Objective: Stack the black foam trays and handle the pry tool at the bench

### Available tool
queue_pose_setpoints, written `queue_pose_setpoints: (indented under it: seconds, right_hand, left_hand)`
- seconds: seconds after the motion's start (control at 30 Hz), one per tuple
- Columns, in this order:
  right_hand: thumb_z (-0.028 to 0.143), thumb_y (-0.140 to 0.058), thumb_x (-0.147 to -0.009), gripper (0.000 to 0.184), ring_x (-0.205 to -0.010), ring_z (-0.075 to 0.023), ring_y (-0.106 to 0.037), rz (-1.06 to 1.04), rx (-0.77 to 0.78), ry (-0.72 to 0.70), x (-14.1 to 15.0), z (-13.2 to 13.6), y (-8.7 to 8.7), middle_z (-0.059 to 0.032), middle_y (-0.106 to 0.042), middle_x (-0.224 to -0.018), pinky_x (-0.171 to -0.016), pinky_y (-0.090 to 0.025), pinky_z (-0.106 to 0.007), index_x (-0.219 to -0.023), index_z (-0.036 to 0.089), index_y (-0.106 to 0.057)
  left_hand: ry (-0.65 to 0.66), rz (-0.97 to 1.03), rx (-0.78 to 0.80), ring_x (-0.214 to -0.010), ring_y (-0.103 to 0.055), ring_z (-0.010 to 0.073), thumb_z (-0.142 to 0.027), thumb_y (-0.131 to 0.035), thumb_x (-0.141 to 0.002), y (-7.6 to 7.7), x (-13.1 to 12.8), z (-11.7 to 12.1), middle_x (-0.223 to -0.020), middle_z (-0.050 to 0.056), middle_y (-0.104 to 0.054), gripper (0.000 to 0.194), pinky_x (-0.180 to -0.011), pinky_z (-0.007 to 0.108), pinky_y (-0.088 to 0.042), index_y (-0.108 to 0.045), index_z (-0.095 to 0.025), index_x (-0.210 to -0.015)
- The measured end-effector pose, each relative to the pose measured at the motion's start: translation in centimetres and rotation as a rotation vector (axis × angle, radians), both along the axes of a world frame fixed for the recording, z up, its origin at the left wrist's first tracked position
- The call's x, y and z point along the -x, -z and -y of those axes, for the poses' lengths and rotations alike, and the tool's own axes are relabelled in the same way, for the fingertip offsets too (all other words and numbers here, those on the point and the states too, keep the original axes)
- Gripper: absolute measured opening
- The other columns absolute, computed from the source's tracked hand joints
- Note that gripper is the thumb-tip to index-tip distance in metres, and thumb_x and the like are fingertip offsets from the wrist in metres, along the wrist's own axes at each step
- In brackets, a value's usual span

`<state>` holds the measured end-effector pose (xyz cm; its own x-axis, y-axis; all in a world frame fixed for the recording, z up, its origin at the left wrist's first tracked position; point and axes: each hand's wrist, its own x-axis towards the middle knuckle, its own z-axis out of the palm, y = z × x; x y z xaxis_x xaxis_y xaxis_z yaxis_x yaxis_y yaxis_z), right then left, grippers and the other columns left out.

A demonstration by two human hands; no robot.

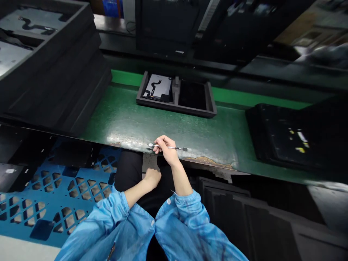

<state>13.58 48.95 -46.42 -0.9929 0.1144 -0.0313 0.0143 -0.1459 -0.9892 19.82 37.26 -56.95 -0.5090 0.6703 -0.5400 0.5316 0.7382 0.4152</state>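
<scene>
My right hand point(168, 148) is over the front edge of the green bench point(127, 125), closed on a slim rod-shaped tool point(179, 148). The tool lies nearly level, with a pale, widened tip at its left end and a small dark block at its right end. My left hand point(152, 178) rests in a fist above my lap, below the bench edge, with nothing seen in it. Beyond my right hand, a black foam tray point(176, 90) has two compartments. The left one holds a silver panel point(158, 86) with a dark flex cable; a black surface fills the right one.
A tall stack of black foam trays point(59, 69) stands at the left, with silver panels in the top one. Dark panels point(282, 134) are piled at the right. A blue lattice rack point(59, 199) and more black trays point(244, 214) are below the bench. Dark screens point(168, 29) stand behind.
</scene>
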Motion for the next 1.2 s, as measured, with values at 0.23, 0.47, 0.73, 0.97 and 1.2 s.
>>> queue_pose_setpoints:
  seconds: [0.23, 0.47, 0.73, 0.97, 1.2]
  right_hand:
    - [0.050, -0.093, -0.086, 0.031, -0.072, -0.0172, -0.076, 0.043, -0.042, 0.132, -4.3, -4.0, 1.0, -0.0037, -0.082, -0.086, -0.069, -0.060, -0.028, -0.094, 0.023, -0.079]
    - [0.038, -0.092, -0.088, 0.018, -0.087, -0.0195, -0.077, 0.065, -0.187, 0.317, -12.9, -4.9, 1.2, -0.0044, -0.081, -0.099, -0.082, -0.064, -0.033, -0.101, 0.026, -0.087]
    - [0.037, -0.092, -0.088, 0.011, -0.094, -0.0246, -0.075, 0.133, -0.112, 0.170, -15.6, -4.1, 1.5, -0.0072, -0.079, -0.098, -0.085, -0.064, -0.040, -0.097, 0.031, -0.090]
    - [0.037, -0.090, -0.091, 0.012, -0.092, -0.0226, -0.075, 0.128, -0.043, 0.104, -15.5, -4.4, 2.0, -0.0063, -0.077, -0.104, -0.088, -0.064, -0.040, -0.102, 0.034, -0.090]
    - [0.039, -0.088, -0.092, 0.014, -0.090, -0.0229, -0.075, 0.152, -0.024, 0.140, -15.3, -4.6, 2.7, -0.0067, -0.077, -0.103, -0.086, -0.064, -0.040, -0.103, 0.031, -0.089]
  left_hand:
    - [-0.046, 0.084, -0.295, -0.113, -0.080, 0.0334, -0.025, -0.052, -0.110, -3.5, 4.2, -1.3, -0.119, 0.018, -0.083, 0.029, -0.099, 0.043, -0.059, -0.079, -0.016, -0.117]
    - [-0.393, 0.753, -1.009, -0.100, -0.076, 0.0198, -0.047, -0.074, -0.102, -5.4, 3.3, 2.3, -0.105, 0.008, -0.081, 0.033, -0.094, 0.032, -0.058, -0.074, -0.017, -0.114]
    - [-0.613, 0.955, -1.108, -0.104, -0.076, 0.0205, -0.046, -0.096, -0.083, -4.9, 3.5, 3.3, -0.112, 0.010, -0.083, 0.045, -0.103, 0.036, -0.058, -0.081, -0.017, -0.113]
    - [-0.650, 0.973, -1.117, -0.103, -0.077, 0.0217, -0.047, -0.096, -0.081, -4.9, 3.2, 2.3, -0.110, 0.010, -0.084, 0.043, -0.100, 0.036, -0.059, -0.083, -0.016, -0.108]
    - [-0.658, 0.983, -1.138, -0.095, -0.076, 0.0201, -0.052, -0.091, -0.086, -4.9, 3.1, 1.4, -0.100, 0.008, -0.082, 0.040, -0.097, 0.035, -0.058, -0.081, -0.015, -0.100]
